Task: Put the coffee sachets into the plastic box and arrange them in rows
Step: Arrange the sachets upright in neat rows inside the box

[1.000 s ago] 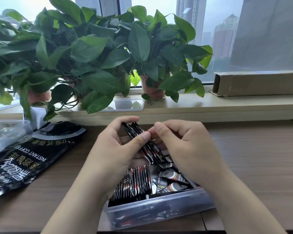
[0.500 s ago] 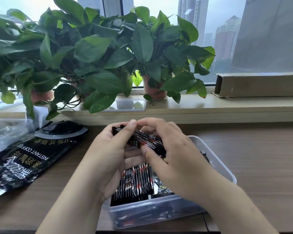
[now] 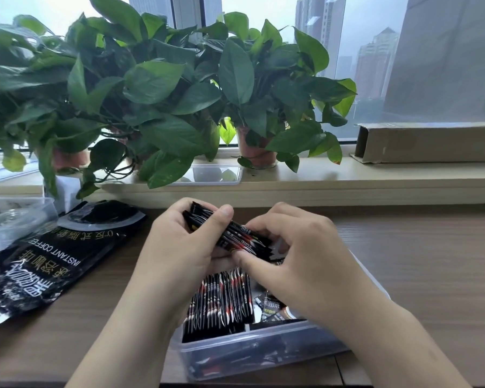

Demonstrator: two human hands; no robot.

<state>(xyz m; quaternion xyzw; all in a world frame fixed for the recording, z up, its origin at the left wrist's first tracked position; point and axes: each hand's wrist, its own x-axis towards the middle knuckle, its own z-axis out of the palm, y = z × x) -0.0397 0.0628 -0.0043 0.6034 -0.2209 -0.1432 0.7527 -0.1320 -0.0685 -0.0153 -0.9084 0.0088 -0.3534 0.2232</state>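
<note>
Item: a bundle of slim black coffee sachets with red and white print (image 3: 237, 238) is being held above the far end of a clear rectangular plastic box (image 3: 252, 350), tilted so its left end sits higher. The left hand (image 3: 179, 247) is being closed around the bundle's left end, thumb laid across the top. The right hand (image 3: 300, 259) is being closed on the right end, thumb pressed under the lower edge and fingers curled over the top; both grips are narrow and filled by the sachets.

Box: it is being kept on a brown wood-grain bench (image 3: 417, 261), near its front edge. A row of sachets standing on edge (image 3: 221, 301) is being held in the left part of the box; a few loose sachets lying flat (image 3: 272, 309) are being seen to the right of that row, partly hidden by the right hand.

Surroundings: a large black instant coffee bag with gold and white lettering (image 3: 48, 256) is lying flat on the bench to the left, well apart from the box. A second clear plastic container (image 3: 14, 222) is being seen at the far left edge. Green leafy potted plants (image 3: 157, 93), a clear lid (image 3: 216, 175) and a long brown cardboard box (image 3: 429, 142) are being kept on the window sill behind.
</note>
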